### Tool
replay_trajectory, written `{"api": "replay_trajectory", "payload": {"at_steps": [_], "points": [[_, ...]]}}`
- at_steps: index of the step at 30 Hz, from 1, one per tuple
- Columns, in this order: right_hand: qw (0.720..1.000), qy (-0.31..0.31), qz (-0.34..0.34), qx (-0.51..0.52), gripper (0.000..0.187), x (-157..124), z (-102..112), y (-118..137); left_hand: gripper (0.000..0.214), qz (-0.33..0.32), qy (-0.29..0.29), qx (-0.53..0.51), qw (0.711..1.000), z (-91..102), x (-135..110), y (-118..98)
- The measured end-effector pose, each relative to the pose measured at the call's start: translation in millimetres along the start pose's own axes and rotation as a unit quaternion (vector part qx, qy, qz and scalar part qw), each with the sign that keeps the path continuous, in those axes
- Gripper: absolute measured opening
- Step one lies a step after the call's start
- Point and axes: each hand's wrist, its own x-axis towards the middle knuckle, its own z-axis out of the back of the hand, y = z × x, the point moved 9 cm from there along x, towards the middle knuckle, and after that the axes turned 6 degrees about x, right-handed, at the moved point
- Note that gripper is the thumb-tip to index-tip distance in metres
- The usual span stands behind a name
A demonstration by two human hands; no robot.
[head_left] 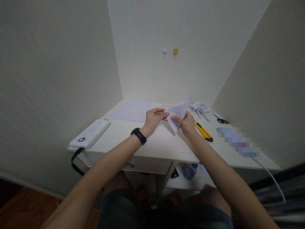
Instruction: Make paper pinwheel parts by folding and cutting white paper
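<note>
A folded white paper [177,114], pointed like a triangle, is held above the pale desk [157,143] between both hands. My left hand [153,117], with a black band on its wrist, pinches the paper's left edge. My right hand [187,124] grips its lower right side with thumb on top. Both hands are closed on the paper.
Flat white sheets [133,109] lie at the back left. A white device with a black strap [89,134] sits at the left edge. Folded paper shapes [201,108], black scissors [221,120], a yellow utility knife [203,131] and a cable [269,173] lie to the right. A bottle [190,170] stands under the desk.
</note>
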Motion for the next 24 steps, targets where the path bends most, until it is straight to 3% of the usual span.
{"api": "replay_trajectory", "payload": {"at_steps": [6, 14, 19, 22, 24], "points": [[0.991, 0.079, -0.106, -0.026, 0.061, -7, -16, -25, 0.037, -0.007, -0.047, -0.065, 0.997, 14.6, 4, -3], [0.985, 0.088, -0.146, -0.038, 0.066, -9, -11, -37, 0.031, 0.013, -0.11, -0.076, 0.991, 30.1, 7, 1], [0.983, 0.099, -0.119, -0.099, 0.081, -7, -12, -43, 0.03, 0.028, -0.116, -0.085, 0.989, 31.6, 8, 4], [0.973, 0.08, -0.045, -0.212, 0.085, -5, -10, -34, 0.028, 0.044, -0.115, -0.095, 0.988, 30.6, 7, 8], [0.958, 0.066, 0.02, -0.277, 0.076, -6, -12, -21, 0.028, 0.057, -0.113, -0.095, 0.987, 29.4, 7, 10]]}}
